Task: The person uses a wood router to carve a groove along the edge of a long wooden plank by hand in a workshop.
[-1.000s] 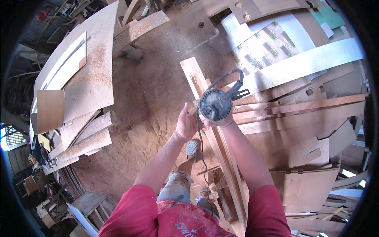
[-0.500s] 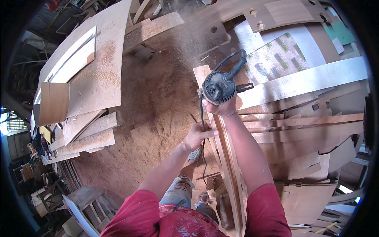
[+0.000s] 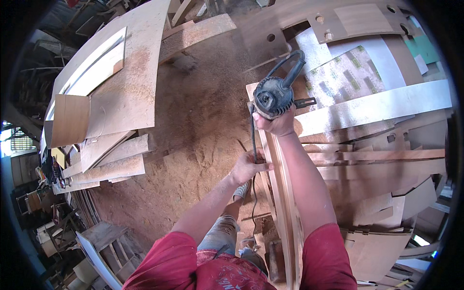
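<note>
My right hand (image 3: 279,123) is wrapped round the lower body of a dark, round-topped handheld router (image 3: 271,98). Its thick power cord (image 3: 295,58) loops up from the top and hangs down past my left hand. The router sits near the far end of a long, narrow wooden board (image 3: 282,203) with lengthwise grooves, which runs back toward my body. My left hand (image 3: 250,166) grips the board's left edge, thumb laid on its upper face, beside the hanging cord. The router's base and bit are hidden beneath its body and my right hand.
Stacked boards and offcuts (image 3: 382,169) lie to the right, with a pale strip (image 3: 377,107) across them. Sawdust covers the floor (image 3: 179,193). A large panel (image 3: 130,77) stands at left over more planks. Below my left hand is my shoe (image 3: 240,191).
The router and my right hand have moved slightly toward the board's far end, away from my left hand. The spray of dust beyond the router has thinned. The whole view has shifted a little.
</note>
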A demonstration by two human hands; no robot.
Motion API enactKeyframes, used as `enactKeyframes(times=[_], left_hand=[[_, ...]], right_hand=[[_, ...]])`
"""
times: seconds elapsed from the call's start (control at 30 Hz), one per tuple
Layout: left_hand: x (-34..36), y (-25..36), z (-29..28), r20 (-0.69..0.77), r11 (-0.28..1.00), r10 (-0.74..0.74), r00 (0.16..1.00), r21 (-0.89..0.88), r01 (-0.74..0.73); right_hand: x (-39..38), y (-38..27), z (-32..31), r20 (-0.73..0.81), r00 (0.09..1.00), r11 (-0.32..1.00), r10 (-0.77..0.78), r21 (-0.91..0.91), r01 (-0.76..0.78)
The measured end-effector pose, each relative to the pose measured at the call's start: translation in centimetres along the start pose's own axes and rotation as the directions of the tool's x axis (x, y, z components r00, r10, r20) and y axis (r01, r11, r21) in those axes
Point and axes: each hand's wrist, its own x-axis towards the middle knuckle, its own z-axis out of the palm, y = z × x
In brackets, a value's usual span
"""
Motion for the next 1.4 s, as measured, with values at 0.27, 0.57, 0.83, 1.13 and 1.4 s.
enactKeyframes(times=[0.27,0.57,0.83,1.13,1.4], left_hand=[[0.1,0.2,0.1,0.032,1.0,-0.02,0.999,0.024,0.02],[0.3,-0.2,-0.6,0.015,0.993,-0.057,0.998,0.102,0.055],[0.4,-0.2,0.6,0.004,0.999,-0.035,0.999,0.026,0.035],[0.5,-1.1,-0.1,-0.026,0.999,-0.03,0.999,0.029,0.031],[-0.4,-0.7,-0.7,0.006,1.0,-0.021,1.0,0.01,0.021]], right_hand=[[0.9,0.6,-0.2,0.006,0.999,0.997,-0.05,-0.064,0.05],[1.2,0.5,0.3,-0.036,0.981,0.982,-0.189,-0.015,0.188],[-2.6,5.9,-0.8,0.078,0.994,0.991,-0.081,0.111,0.072],[1.2,-1.3,0.7,-0.083,0.996,0.968,-0.046,0.241,0.065],[-2.7,0.9,-0.4,0.004,0.975,0.969,-0.222,-0.106,0.221]])
